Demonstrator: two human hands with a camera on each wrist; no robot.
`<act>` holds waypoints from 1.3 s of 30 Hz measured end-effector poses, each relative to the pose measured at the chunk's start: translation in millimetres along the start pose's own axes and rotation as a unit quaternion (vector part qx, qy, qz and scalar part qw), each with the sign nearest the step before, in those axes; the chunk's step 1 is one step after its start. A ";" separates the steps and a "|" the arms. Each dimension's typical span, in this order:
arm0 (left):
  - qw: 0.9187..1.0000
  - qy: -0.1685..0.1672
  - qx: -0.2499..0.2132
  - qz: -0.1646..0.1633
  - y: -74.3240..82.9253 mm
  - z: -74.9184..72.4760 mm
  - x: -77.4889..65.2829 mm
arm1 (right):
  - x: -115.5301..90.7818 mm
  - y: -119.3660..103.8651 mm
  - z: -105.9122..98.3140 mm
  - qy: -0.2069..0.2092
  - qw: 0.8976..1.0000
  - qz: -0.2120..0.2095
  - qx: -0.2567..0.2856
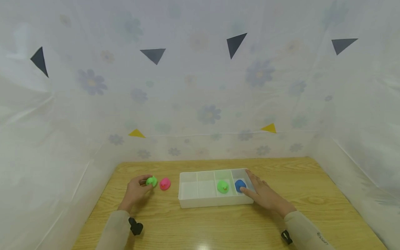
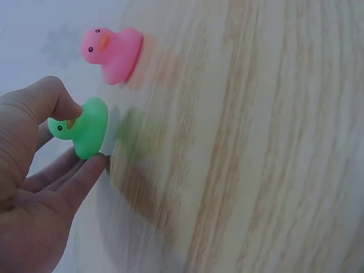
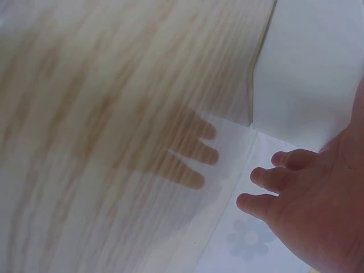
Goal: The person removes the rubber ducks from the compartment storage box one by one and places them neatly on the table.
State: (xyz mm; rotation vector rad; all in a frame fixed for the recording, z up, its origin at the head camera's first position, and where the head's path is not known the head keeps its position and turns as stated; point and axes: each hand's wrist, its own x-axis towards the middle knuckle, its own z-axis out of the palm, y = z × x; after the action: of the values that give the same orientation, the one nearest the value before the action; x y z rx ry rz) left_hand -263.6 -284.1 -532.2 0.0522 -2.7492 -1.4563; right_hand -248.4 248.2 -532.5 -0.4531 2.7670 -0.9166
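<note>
My left hand [image 1: 135,191] pinches a green toy duck [image 2: 91,129] between thumb and fingers at the left of the table. Its green reflection lies a little apart from it on the tabletop. Just to the right stands a pink toy duck [image 1: 165,184], untouched. A white divided tray [image 1: 215,201] sits in the middle. Its third compartment from the left holds another green duck [image 1: 223,186], and the rightmost one a blue toy [image 1: 240,184]. Over the tray's right end lies my right hand [image 1: 268,197], fingers extended, thumb reaching across beside the blue toy; whether it touches the toy is unclear.
The wood-grain table [image 1: 203,225] is enclosed by white flower-printed sheeting [image 1: 200,86] at the back and sides. The tray's two left compartments show bare floors. Black straps [image 1: 135,226] hang at both wrists.
</note>
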 end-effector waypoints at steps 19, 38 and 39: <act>1.000 -0.011 0.016 0.021 -2.7 -0.3 0.3 | -1.3 -2.3 -0.8 0.001 1.000 0.002 -0.007; 0.990 0.019 0.086 0.114 41.1 2.7 6.1 | -1.4 -2.5 -0.5 0.004 1.000 0.001 -0.007; 0.989 0.017 0.079 0.121 45.6 4.7 5.7 | -1.5 -2.5 -0.5 0.004 1.000 0.001 -0.007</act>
State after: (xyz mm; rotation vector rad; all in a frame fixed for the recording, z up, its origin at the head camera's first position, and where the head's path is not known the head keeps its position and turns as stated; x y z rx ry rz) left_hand -270.2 -254.9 -497.0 -0.2430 -2.7215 -1.1656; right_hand -246.6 247.1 -530.5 -0.4493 2.7826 -0.9009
